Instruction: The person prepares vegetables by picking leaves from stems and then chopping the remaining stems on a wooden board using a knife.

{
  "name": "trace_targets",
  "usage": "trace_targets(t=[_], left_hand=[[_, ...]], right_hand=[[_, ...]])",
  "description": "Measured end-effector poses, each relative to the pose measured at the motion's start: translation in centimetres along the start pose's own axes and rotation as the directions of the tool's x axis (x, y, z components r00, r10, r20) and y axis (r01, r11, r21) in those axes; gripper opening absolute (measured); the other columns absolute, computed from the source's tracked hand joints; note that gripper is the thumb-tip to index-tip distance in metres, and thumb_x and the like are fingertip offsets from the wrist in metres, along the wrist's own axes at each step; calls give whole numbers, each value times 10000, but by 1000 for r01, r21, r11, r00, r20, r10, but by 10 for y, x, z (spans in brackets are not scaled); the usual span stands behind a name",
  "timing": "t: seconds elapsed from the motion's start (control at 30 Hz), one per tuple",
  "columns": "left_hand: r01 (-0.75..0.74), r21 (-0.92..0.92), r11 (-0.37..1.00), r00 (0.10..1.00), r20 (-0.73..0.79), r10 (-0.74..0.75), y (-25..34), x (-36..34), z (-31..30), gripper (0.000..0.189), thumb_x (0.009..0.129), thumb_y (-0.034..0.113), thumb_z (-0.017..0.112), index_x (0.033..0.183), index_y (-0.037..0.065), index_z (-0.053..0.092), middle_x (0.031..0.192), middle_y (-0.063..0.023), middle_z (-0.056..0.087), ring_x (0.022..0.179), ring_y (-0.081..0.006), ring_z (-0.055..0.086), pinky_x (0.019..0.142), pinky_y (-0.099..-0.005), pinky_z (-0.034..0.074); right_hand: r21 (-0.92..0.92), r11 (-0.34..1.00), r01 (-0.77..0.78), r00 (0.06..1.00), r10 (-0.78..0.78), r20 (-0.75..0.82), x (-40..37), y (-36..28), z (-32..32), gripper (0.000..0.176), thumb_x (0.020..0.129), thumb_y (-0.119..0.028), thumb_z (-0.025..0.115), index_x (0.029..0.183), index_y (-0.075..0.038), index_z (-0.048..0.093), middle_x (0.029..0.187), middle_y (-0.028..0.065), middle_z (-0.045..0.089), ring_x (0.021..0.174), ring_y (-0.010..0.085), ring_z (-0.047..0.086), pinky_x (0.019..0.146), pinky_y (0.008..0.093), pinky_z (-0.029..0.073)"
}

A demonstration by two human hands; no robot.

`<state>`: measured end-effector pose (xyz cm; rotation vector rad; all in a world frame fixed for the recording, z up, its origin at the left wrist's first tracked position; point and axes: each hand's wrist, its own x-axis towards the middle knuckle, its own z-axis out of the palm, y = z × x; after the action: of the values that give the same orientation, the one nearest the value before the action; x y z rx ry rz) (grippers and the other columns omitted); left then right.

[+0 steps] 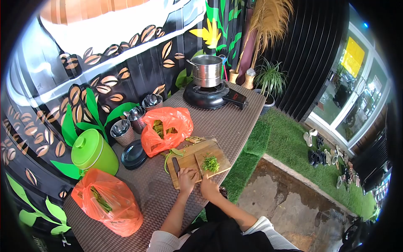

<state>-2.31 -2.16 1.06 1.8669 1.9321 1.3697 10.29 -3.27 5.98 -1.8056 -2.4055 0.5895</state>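
A wooden board (184,159) lies on the brown woven-textured table (168,201), and a smaller square board or wide blade on its right side carries a pile of chopped greens (210,164). My left hand (187,179) rests on the board with its fingers bent; what is under them is too small to name. Just right of it, my right hand (208,187) is closed at the near edge, below the greens; what it grips is hidden. Green stems (176,152) lie at the board's far left edge, beside an open orange bag (180,122) holding greens.
A second orange bag (119,210) stands at the near left, by a green lidded container (95,151). Dark plates (134,154) and cutlery holders (122,132) line the wall side. At the far end, a steel pot (206,72) sits on a black stove (203,98).
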Motion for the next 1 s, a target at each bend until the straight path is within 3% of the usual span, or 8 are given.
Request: trace_targets(t=[0.03, 0.07, 0.2, 0.3, 0.5, 0.67, 0.9, 1.0], left_hand=[[-9, 12, 1000, 1000, 1, 9, 1, 0, -1, 137, 782, 216, 680, 844, 105, 731, 907, -4, 643, 925, -209, 521, 843, -342, 375], [-18, 25, 1000, 1000, 2, 18, 1, 0, -2, 136, 779, 214, 681, 841, 104, 730, 907, -4, 644, 927, -210, 521, 844, -341, 375], [2, -3, 1000, 1000, 9, -2, 6, -1, -4, 129, 774, 191, 696, 850, 93, 730, 903, -16, 642, 922, -222, 521, 850, -347, 383], [-13, 14, 1000, 1000, 11, 13, 6, 0, -7, 134, 770, 187, 700, 853, 85, 727, 905, -16, 643, 926, -224, 520, 850, -346, 384], [-15, 20, 1000, 1000, 20, 15, 2, 0, -4, 140, 774, 179, 692, 882, 98, 730, 904, -15, 640, 945, -218, 514, 862, -349, 376], [-59, 58, 997, 997, 61, 55, 5, 0, -8, 142, 770, 143, 676, 894, 98, 729, 907, -17, 633, 936, -216, 519, 850, -347, 374], [-34, -9, 999, 992, 119, 35, -3, 8, 5, 121, 777, 148, 661, 872, 95, 714, 914, -20, 651, 943, -220, 512, 866, -362, 358], [48, 1, 999, 987, 152, -48, 1, 13, 8, 148, 776, 144, 661, 914, 96, 679, 881, -9, 660, 930, -221, 518, 870, -371, 358]], right_hand=[[-39, 999, -6, 998, 4, -55, -4, -2, 4, 307, 826, -120, 540, 1049, 30, 393, 895, 276, 636, 844, 409, 653, 725, 472, 533], [38, 999, -31, 999, 29, 40, 1, -2, 3, 293, 846, -136, 526, 1051, 27, 393, 891, 282, 634, 849, 412, 650, 737, 479, 527], [114, 993, -18, 999, 14, 38, 29, 7, -3, 265, 891, -165, 473, 1066, 17, 394, 897, 272, 635, 836, 424, 645, 718, 485, 528], [120, 993, -5, 999, 9, -33, 15, 6, 0, 286, 902, -192, 458, 1086, 19, 399, 908, 266, 637, 833, 421, 647, 709, 485, 529], [66, 992, -110, 994, 112, -15, 11, 5, 18, 308, 907, -206, 453, 1120, 8, 394, 847, 242, 651, 799, 407, 653, 702, 484, 530], [61, 994, -86, 996, 86, -11, 12, 17, 9, 414, 887, -211, 483, 1215, -6, 333, 835, 245, 651, 801, 400, 653, 706, 493, 519], [53, 998, -18, 1000, 18, 9, 17, 28, -2, 348, 877, -182, 480, 1151, 3, 372, 840, 254, 647, 808, 405, 650, 707, 501, 517], [20, 1000, 3, 999, -4, 51, 16, 25, -15, 297, 869, -158, 475, 1094, 16, 390, 838, 255, 647, 806, 409, 652, 692, 493, 525]])
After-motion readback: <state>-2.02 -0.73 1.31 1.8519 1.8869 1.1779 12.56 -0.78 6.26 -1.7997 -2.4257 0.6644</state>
